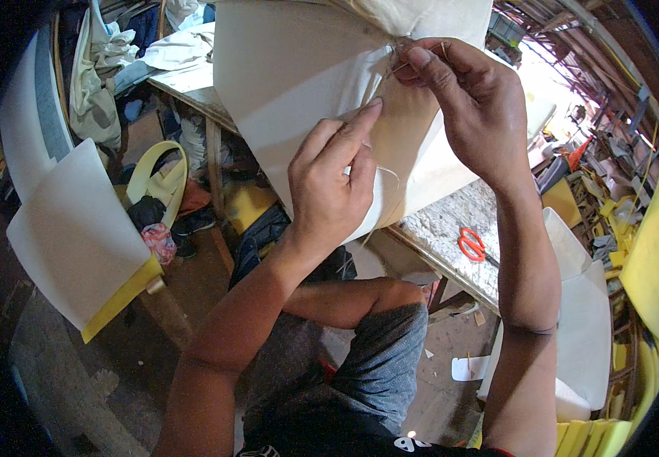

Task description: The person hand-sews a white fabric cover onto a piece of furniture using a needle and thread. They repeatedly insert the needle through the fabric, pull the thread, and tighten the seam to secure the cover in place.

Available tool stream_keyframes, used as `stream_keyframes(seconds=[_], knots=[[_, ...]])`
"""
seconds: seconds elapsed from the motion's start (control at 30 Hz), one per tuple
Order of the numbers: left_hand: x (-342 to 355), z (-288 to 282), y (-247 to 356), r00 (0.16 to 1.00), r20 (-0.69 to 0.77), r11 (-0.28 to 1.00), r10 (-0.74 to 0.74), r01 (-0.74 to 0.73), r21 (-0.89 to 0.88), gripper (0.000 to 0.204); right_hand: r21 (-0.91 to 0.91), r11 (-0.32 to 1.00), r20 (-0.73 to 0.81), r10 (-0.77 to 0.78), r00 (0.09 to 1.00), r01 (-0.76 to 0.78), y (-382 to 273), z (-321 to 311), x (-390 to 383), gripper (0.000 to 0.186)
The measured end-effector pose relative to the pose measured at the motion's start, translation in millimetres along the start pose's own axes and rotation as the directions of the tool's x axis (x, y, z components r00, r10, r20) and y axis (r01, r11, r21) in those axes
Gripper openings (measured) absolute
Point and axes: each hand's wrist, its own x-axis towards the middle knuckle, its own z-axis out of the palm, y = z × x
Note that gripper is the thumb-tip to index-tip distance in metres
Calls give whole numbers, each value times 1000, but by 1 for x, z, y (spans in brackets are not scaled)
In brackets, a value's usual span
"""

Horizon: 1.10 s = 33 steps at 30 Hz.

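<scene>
The large, block-shaped cushion in plain cream fabric (291, 84) stands tilted in front of the person, its lower part over the edge of a worn, pale-topped wooden desk (440, 221). Its broad panels look fairly smooth and taut, but near the top they draw together in a puckered, creased spot where folds run downward. One side is bright with light, while a warm tan shadow crosses the middle. At the puckered spot the right hand (481, 99) pinches a fine, pale strand between thumb and forefinger; whether it is needle or thread is too small to tell. Just below, the left hand (337, 171) has its forefinger stretched toward the creases and its other fingers bent; whether these grip anything cannot be told. A thin, light-coloured thread (398, 183) loops beside that hand. Scissors with orange-red plastic handles (472, 245) lie on the desk, near the right forearm.
</scene>
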Motion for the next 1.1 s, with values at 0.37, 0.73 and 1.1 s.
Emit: stream_keyframes(seconds=[0.37,0.73,1.1], knots=[[-1,1,0,992,21,965,121,-123,231,34,-245,956,-118,-193,974,160,1,7,6,25],[-4,0,5,1000,4,997,0,0,71,24,-204,976,124,104,987,-77,-13,-1,18,30],[22,-1,33,701,325,510,-635,696,-506,24,6,1000,-242,13,970,-12,2,17,-20,17]])
